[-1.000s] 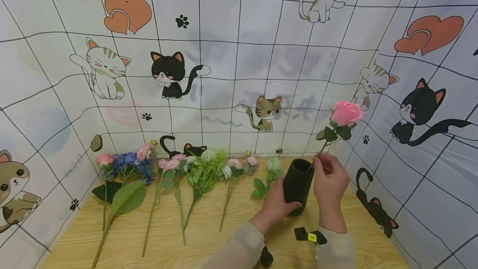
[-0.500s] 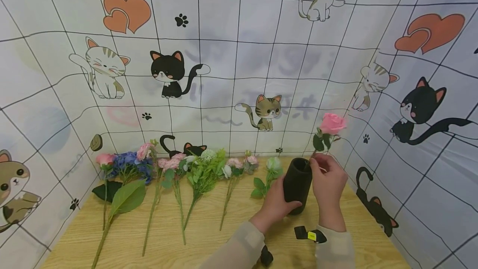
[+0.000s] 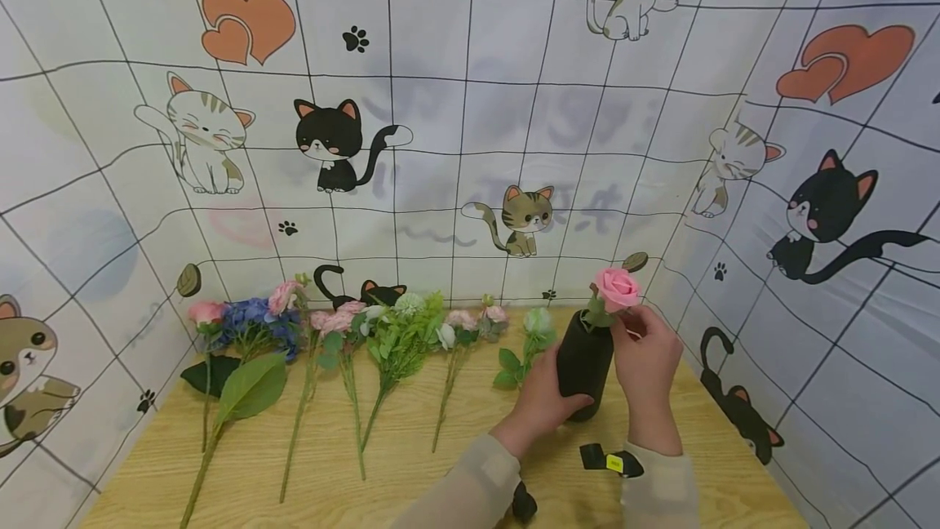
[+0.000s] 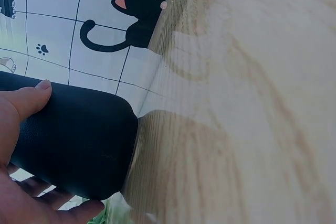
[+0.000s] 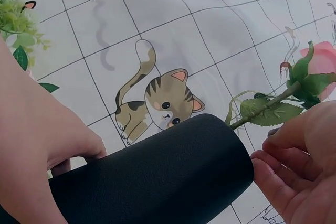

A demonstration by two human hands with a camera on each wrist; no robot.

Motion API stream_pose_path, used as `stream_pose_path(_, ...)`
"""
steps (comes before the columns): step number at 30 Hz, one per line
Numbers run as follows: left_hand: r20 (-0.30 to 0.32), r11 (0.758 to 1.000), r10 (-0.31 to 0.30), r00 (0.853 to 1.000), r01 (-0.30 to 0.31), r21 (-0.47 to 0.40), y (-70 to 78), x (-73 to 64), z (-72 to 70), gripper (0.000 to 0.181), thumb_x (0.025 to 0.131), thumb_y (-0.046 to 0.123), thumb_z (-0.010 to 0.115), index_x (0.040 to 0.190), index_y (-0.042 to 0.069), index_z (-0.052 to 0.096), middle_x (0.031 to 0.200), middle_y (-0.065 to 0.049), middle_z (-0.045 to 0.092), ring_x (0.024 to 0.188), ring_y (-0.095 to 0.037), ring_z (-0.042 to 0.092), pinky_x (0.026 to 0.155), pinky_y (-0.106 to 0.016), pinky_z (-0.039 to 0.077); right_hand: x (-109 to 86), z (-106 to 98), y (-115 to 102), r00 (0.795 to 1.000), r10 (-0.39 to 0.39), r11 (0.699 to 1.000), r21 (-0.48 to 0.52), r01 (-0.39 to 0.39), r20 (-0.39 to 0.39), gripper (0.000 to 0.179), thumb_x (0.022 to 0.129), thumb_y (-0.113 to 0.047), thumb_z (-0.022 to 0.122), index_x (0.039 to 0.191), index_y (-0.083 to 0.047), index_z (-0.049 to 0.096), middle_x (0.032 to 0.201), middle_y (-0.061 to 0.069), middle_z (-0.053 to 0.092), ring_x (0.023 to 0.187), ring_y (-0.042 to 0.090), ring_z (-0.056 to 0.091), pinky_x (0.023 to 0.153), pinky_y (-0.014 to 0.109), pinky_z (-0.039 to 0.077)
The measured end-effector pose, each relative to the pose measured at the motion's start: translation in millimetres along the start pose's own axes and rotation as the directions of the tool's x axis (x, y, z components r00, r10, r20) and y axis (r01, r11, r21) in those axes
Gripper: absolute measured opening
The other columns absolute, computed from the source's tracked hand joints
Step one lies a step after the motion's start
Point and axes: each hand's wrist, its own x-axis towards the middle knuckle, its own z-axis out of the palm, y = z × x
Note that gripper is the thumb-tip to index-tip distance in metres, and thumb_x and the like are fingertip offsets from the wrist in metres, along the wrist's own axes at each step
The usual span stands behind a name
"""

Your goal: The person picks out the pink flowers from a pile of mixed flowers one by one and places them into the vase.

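Note:
In the head view a black vase [image 3: 585,370] stands slightly tilted at the right of the table. My left hand [image 3: 539,406] grips its side, thumb across the near face. A pink rose [image 3: 617,290] has its stem inside the vase mouth, its bloom and leaves just above the rim. My right hand [image 3: 648,362] is beside the bloom, fingers loosely bent. In the right wrist view its fingertips [image 5: 262,163] are right at the vase rim, beside the rose stem [image 5: 265,109], not around it. The left wrist view shows the vase base [image 4: 115,150] and the thumb on the vase.
Several artificial flowers lie in a row along the back left, among them a blue hydrangea [image 3: 257,329], a leafy green spray [image 3: 400,349] and a white rose [image 3: 539,325] left of the vase. A cat-printed cloth [image 3: 441,145] surrounds the wooden table [image 3: 396,488].
The pink rose has dropped and moved left, its stem sliding down into the vase. My right hand has let go of the stem, staying near the rim. My left hand keeps its hold.

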Motion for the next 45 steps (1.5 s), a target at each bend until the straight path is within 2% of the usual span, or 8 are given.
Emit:
stream_pose_path(8, -0.008, 1.000, 0.018, 1.000, -0.018, 0.005, 0.0, -0.5, -1.1, 0.100, 0.088, 0.042, 0.089, 0.167, 0.017, 0.031, 0.160, -0.007, 0.051, 0.142, -0.026, 0.056, 0.115, -0.047, 0.050, 0.9, -3.2, 0.6, 1.000, 0.021, 1.000, -0.017, -0.021, 0.008, 0.020, 0.098, -0.003, 0.072, 0.117, 0.002, 0.076, 0.107, 0.025, 0.078, 0.100, 0.042, 0.077, 0.075, -0.007, 0.037)
stream_pose_path(11, -0.006, 1.000, 0.009, 1.000, -0.009, 0.000, 0.5, -0.7, -1.1, 0.100, 0.088, 0.043, 0.088, 0.167, 0.019, 0.031, 0.159, -0.006, 0.051, 0.141, -0.024, 0.056, 0.115, -0.046, 0.050, 1.4, -4.0, 1.3, 0.999, 0.031, 0.999, -0.030, -0.030, 0.013, 0.022, 0.099, -0.004, 0.072, 0.120, 0.002, 0.075, 0.112, 0.025, 0.078, 0.102, 0.042, 0.077, 0.083, 0.016, 0.057)
stream_pose_path(14, -0.005, 1.000, 0.002, 1.000, -0.002, -0.004, 1.0, -1.1, -1.1, 0.100, 0.088, 0.043, 0.088, 0.167, 0.018, 0.031, 0.159, -0.006, 0.051, 0.141, -0.024, 0.056, 0.116, -0.046, 0.050, 1.7, -4.8, 2.2, 0.999, 0.036, 0.999, -0.038, -0.036, 0.013, 0.025, 0.099, -0.005, 0.072, 0.123, 0.002, 0.075, 0.115, 0.024, 0.078, 0.104, 0.042, 0.077, 0.086, 0.032, 0.059)
stream_pose_path(16, -0.005, 1.000, 0.003, 1.000, -0.003, -0.002, 1.1, -1.3, -1.0, 0.100, 0.088, 0.043, 0.088, 0.166, 0.018, 0.031, 0.159, -0.005, 0.051, 0.141, -0.023, 0.056, 0.115, -0.046, 0.050, 2.1, -5.2, 3.0, 0.999, 0.037, 0.999, -0.037, -0.036, 0.013, 0.025, 0.099, -0.005, 0.072, 0.123, 0.002, 0.075, 0.116, 0.025, 0.078, 0.104, 0.042, 0.077, 0.084, 0.018, 0.057)
stream_pose_path(20, -0.007, 1.000, 0.008, 1.000, -0.008, 0.000, 0.4, -1.5, -0.5, 0.100, 0.088, 0.043, 0.088, 0.167, 0.020, 0.031, 0.158, -0.005, 0.051, 0.140, -0.023, 0.057, 0.115, -0.046, 0.050, 3.1, -5.9, 4.3, 1.000, 0.028, 0.999, -0.036, -0.028, 0.009, 0.025, 0.099, -0.005, 0.073, 0.123, 0.002, 0.075, 0.116, 0.026, 0.078, 0.103, 0.043, 0.077, 0.075, -0.008, 0.033)
stream_pose_path(36, -0.006, 1.000, 0.019, 1.000, -0.019, -0.021, -1.7, -1.5, 0.5, 0.100, 0.088, 0.045, 0.088, 0.167, 0.022, 0.030, 0.155, -0.006, 0.052, 0.137, -0.024, 0.058, 0.111, -0.046, 0.052, 8.9, -8.9, 24.1, 0.999, 0.053, 0.998, -0.028, -0.053, 0.005, 0.027, 0.096, -0.008, 0.078, 0.122, 0.000, 0.076, 0.113, 0.025, 0.078, 0.104, 0.044, 0.077, 0.073, -0.006, 0.033)
stream_pose_path(39, -0.006, 0.999, 0.023, 1.000, -0.023, -0.030, -1.4, -1.8, 0.0, 0.100, 0.088, 0.044, 0.088, 0.167, 0.022, 0.030, 0.155, -0.005, 0.052, 0.137, -0.024, 0.058, 0.111, -0.046, 0.052, 9.9, -8.1, 27.9, 0.997, 0.083, 0.996, -0.033, -0.082, 0.011, 0.026, 0.095, -0.007, 0.077, 0.120, 0.001, 0.076, 0.111, 0.024, 0.079, 0.099, 0.036, 0.077, 0.074, -0.003, 0.034)
stream_pose_path(45, -0.008, 0.999, 0.027, 1.000, -0.027, -0.034, -0.7, -2.8, -1.1, 0.099, 0.088, 0.042, 0.089, 0.166, 0.022, 0.031, 0.156, -0.005, 0.052, 0.138, -0.023, 0.058, 0.111, -0.046, 0.051, 13.7, -11.8, 33.5, 0.977, 0.195, 0.981, 0.003, -0.196, 0.081, 0.029, 0.095, -0.007, 0.078, 0.123, -0.003, 0.076, 0.117, 0.022, 0.078, 0.087, -0.008, 0.058, 0.078, 0.005, 0.041)
